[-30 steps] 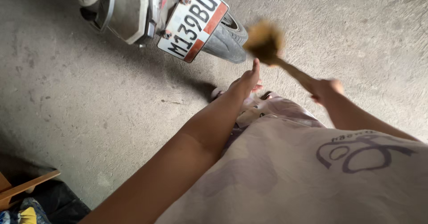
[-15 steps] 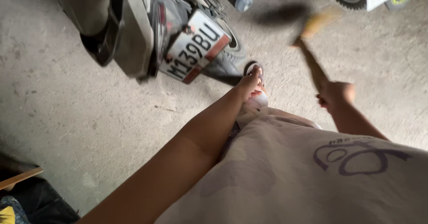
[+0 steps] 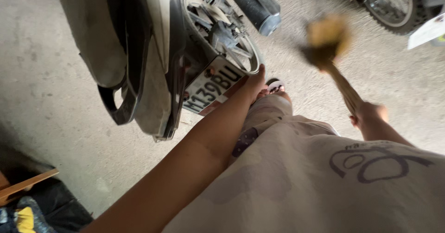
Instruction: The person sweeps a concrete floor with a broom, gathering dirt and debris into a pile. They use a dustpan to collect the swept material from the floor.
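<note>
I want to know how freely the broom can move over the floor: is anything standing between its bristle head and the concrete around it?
Nothing visible. The right hand grips the broom, whose blurred head hangs over bare concrete floor. The scooter stands left of it, a second wheel upper right, both apart from it.

Bare grey concrete floor (image 3: 55, 66), daylit, with a parked scooter (image 3: 153, 52).

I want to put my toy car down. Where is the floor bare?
Bare concrete floor lies left of the scooter, and more between its rear wheel and the second motorbike's wheel. It's crowded around the foot and the left hand.
</note>
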